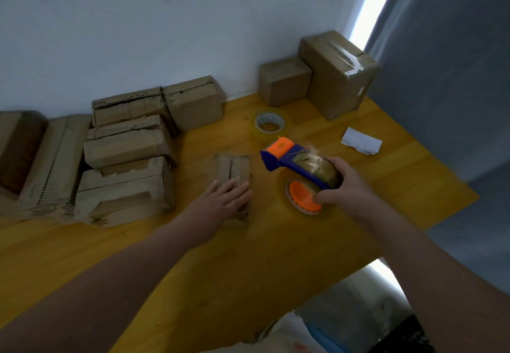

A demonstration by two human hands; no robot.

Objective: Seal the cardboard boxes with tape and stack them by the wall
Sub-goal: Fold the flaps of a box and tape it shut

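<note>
the left hand (223, 199) lies flat, fingers spread, on a small cardboard box (233, 168) near the middle of the wooden table (248, 264). the right hand (349, 184) grips a blue and orange tape dispenser (296, 165) just beside that box. a spare tape roll (271, 123) lies behind it. a taped box (339, 77) stands at the far right corner by the wall, and worn boxes (127, 159) crowd the far left edge.

Yellow wooden table (276, 256) against white wall (138, 35); grey curtain (447, 63).
</note>
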